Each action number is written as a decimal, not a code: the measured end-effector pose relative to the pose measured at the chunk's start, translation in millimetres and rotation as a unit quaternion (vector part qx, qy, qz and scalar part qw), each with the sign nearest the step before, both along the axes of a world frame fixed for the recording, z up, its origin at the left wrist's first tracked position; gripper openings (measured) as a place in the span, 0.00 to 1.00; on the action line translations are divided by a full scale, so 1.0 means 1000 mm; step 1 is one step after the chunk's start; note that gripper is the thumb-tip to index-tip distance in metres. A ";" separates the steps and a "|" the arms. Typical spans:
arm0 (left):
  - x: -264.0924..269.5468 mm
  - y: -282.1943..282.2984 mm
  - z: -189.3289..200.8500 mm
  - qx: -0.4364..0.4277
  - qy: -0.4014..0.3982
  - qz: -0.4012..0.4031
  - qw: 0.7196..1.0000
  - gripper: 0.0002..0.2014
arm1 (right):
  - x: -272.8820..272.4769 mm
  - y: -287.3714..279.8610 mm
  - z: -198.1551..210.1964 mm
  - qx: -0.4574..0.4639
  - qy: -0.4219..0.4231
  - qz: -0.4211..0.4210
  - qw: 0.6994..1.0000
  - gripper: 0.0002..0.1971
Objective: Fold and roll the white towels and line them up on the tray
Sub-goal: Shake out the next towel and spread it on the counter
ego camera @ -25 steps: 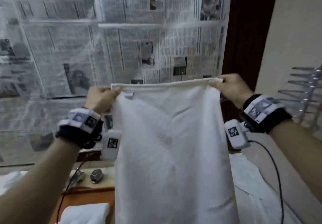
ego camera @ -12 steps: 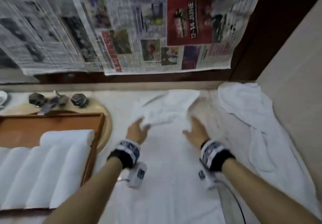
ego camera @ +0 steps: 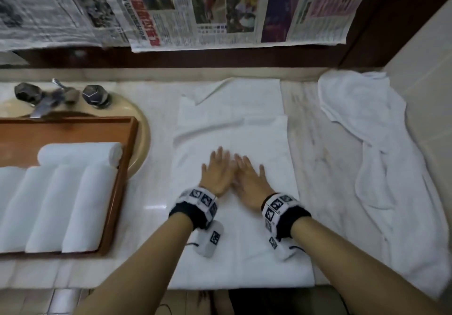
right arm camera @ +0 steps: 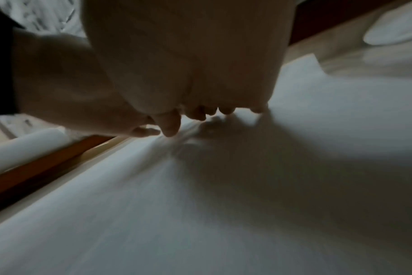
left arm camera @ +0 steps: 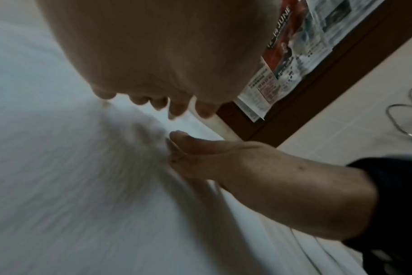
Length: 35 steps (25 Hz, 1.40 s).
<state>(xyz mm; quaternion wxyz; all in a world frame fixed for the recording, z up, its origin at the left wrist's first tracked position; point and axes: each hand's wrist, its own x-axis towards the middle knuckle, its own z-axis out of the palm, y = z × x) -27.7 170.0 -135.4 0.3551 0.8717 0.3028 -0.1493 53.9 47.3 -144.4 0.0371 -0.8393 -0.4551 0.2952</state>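
A white towel (ego camera: 232,123) lies spread lengthwise on the marble counter, its far part folded back with one corner turned up. My left hand (ego camera: 216,170) and right hand (ego camera: 249,175) press flat on its middle, side by side, fingers straight. From the left wrist the left hand's fingers (left arm camera: 153,104) touch the towel (left arm camera: 71,176), with the right hand (left arm camera: 223,158) beside them. In the right wrist view the right hand's fingers (right arm camera: 200,113) lie on the cloth (right arm camera: 247,186). A wooden tray (ego camera: 124,167) at left holds several rolled white towels (ego camera: 83,202).
A loose crumpled white towel (ego camera: 381,158) lies along the right side of the counter by the wall. A faucet (ego camera: 44,104) with two dark knobs and a beige basin (ego camera: 143,143) sit behind the tray. Newspaper (ego camera: 195,8) hangs on the back wall.
A second ago both hands held the towel up by its top corners. They laid it on the counter and have slid back toward me, now flat on its middle.
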 end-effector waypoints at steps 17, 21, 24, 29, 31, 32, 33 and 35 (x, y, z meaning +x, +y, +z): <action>-0.137 -0.038 -0.008 0.076 0.033 0.020 0.996 0.30 | -0.091 -0.095 0.007 -0.047 -0.052 -0.116 0.991 0.34; -0.149 -0.072 -0.019 0.061 -0.021 -0.122 0.990 0.32 | -0.117 -0.107 -0.010 -0.058 -0.057 -0.030 0.996 0.32; -0.176 -0.025 -0.025 0.138 0.064 0.013 0.988 0.32 | -0.083 -0.141 -0.009 -0.145 -0.074 -0.227 0.960 0.34; -0.154 -0.111 -0.034 0.146 -0.021 -0.085 0.985 0.31 | -0.152 -0.105 -0.018 -0.006 -0.084 0.012 0.996 0.32; -0.163 -0.117 -0.044 0.189 -0.023 -0.104 0.976 0.31 | -0.155 -0.110 -0.026 0.013 -0.110 0.023 0.994 0.33; -0.167 -0.109 -0.045 0.206 -0.024 -0.091 0.974 0.31 | -0.146 -0.115 -0.027 0.010 -0.117 0.004 0.993 0.33; -0.175 -0.101 -0.047 0.213 -0.026 -0.082 0.973 0.31 | -0.140 -0.124 -0.029 0.007 -0.121 -0.019 0.992 0.33; -0.184 -0.089 -0.047 0.225 -0.028 -0.068 0.972 0.30 | -0.130 -0.136 -0.030 0.013 -0.143 -0.042 0.989 0.32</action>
